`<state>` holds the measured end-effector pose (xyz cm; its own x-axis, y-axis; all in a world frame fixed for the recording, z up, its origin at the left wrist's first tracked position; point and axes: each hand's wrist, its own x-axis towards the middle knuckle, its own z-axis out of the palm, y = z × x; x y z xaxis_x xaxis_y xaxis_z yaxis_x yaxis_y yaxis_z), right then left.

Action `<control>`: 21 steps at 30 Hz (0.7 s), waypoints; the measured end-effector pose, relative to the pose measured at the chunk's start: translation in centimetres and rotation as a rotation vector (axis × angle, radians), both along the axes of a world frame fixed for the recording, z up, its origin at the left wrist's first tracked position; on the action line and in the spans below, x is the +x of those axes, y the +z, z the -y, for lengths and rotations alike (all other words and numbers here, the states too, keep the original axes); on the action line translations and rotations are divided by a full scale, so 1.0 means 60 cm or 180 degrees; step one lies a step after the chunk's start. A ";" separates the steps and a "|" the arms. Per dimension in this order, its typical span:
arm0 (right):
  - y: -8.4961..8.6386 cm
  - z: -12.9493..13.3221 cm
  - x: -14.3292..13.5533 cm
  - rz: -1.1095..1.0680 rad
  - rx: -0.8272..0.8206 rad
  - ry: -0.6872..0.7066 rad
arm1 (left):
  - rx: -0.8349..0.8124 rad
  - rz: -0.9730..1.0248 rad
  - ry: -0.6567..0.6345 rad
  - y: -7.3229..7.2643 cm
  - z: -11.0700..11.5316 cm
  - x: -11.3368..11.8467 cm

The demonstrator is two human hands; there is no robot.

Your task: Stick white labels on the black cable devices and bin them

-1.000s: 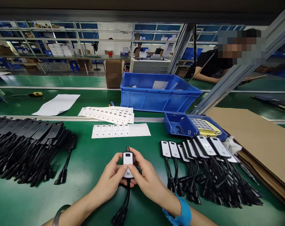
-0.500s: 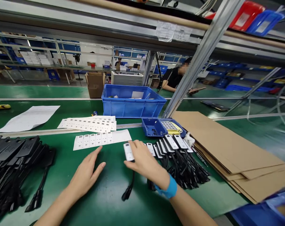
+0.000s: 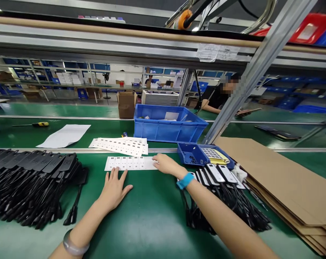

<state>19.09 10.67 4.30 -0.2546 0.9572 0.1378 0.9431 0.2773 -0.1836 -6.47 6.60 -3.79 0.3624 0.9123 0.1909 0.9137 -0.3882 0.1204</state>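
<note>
A white label sheet [image 3: 130, 163] with a row of printed labels lies on the green table. My left hand [image 3: 113, 189] has its fingers spread, with the fingertips at the sheet's lower left edge. At the sheet's right end is my right hand [image 3: 166, 164], its thumb and fingers closed together on that end. Just right of it, partly behind my forearm, stand silver-faced devices [image 3: 215, 173] with black cables. Behind the sheet lie more label sheets [image 3: 119, 145], fanned out.
Black cabled devices [image 3: 46, 162] are piled at left. A small blue tray [image 3: 191, 155], a large blue bin [image 3: 169, 128] and stacked cardboard [image 3: 281, 176] stand behind and right. A person [image 3: 214, 100] sits beyond the metal post.
The silver device has left my right hand, which has moved to the label sheet's right end. My left hand has come up to the sheet's lower edge. The view has shifted left.
</note>
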 end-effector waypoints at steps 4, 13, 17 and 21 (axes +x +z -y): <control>-0.032 -0.039 -0.055 -0.0621 0.0297 0.0186 | -0.0003 0.0005 0.0007 0.005 0.002 -0.001; -0.042 -0.046 -0.052 -0.1851 0.0509 0.0217 | -0.0014 -0.0126 0.0215 0.032 0.009 0.009; -0.021 -0.006 -0.023 -0.2792 0.0688 -0.0129 | 0.0049 -0.0237 0.0682 0.064 0.003 -0.017; -0.015 0.052 -0.021 -0.3635 0.0552 -0.0158 | 0.0182 -0.0312 0.1729 0.093 0.002 -0.064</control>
